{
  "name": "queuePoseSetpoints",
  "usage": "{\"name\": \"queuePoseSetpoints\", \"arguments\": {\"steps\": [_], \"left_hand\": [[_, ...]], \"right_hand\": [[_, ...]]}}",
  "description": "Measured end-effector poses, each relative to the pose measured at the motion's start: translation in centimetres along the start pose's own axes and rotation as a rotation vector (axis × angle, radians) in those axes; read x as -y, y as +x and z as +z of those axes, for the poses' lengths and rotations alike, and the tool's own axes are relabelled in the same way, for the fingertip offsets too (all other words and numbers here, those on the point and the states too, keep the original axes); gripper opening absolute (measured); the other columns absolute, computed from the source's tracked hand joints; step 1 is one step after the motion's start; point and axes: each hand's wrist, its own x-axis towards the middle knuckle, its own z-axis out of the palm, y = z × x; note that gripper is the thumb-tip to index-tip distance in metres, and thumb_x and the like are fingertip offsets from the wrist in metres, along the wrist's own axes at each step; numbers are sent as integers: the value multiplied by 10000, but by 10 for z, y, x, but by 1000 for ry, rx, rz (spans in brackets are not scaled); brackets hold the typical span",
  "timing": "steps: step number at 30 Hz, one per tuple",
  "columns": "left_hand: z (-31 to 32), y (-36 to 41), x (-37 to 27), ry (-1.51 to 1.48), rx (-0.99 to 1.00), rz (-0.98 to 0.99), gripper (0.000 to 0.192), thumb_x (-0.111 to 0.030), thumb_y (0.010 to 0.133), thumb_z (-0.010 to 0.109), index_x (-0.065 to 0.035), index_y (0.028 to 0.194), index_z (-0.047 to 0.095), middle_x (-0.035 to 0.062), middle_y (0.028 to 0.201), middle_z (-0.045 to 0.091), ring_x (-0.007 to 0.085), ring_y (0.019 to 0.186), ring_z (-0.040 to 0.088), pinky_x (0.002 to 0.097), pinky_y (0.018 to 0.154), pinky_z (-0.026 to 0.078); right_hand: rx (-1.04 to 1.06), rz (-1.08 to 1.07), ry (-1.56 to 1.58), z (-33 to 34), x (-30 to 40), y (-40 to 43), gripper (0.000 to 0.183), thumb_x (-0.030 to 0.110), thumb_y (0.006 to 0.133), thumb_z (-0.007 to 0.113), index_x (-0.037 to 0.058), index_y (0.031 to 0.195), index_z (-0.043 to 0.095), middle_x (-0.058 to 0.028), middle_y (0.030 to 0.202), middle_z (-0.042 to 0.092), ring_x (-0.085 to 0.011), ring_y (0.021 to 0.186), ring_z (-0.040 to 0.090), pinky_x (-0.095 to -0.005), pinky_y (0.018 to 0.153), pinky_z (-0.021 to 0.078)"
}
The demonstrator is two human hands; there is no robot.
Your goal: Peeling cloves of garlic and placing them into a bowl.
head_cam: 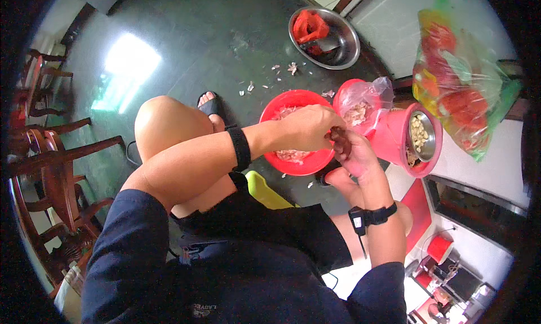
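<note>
My left hand point(312, 127) is curled above the red plastic basin point(298, 169), its fingers pinching the left side of a dark reddish-brown piece point(341, 144). The fingers of my right hand point(361, 157) hold that piece from the right; what it is cannot be told. Garlic-like papery skins point(291, 155) lie in the basin, partly hidden under my left hand and forearm. At the right, a small steel bowl point(430, 125) of pale peeled cloves point(418, 133) rests in the mouth of a pink bucket point(386, 135).
A smaller red container point(348, 85) holds skins and a clear plastic bag point(367, 95). A steel basin point(355, 40) with a red bag and a cleaver-like blade stands beyond. A filled plastic bag point(460, 91) lies at right; wooden chairs point(63, 163) stand left. Skin scraps dot the floor.
</note>
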Motion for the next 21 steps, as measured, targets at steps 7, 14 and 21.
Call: {"name": "queuePoseSetpoints", "arguments": {"steps": [7, 14, 21], "left_hand": [[0, 1, -21, -244, -252, -84, 382, -101, 775, 861, -42, 1134, 745, 103, 1012, 761, 195, 891, 743, 344, 791, 605], [-13, -3, -32, -311, -319, -45, 276, -102, 790, 877, -37, 1041, 783, 77, 1007, 770, 200, 970, 732, 331, 890, 578], [-14, 3, -35, -123, -263, -25, 281, -117, 781, 881, -110, 1052, 809, 78, 1002, 724, 236, 917, 712, 349, 818, 582]], "right_hand": [[-45, -175, 106, 22, 2, -35, 189, 258, 1021, 648, 103, 1127, 670, -15, 888, 700, -107, 619, 628, -216, 500, 424], [139, -348, 67, 21, 2, -34, 186, 226, 1020, 655, 87, 1142, 665, -38, 931, 733, -147, 669, 698, -262, 554, 520], [162, -466, -35, 33, 14, -42, 221, 194, 1018, 661, 30, 1163, 693, -45, 965, 750, -107, 776, 686, -243, 635, 524]]}}
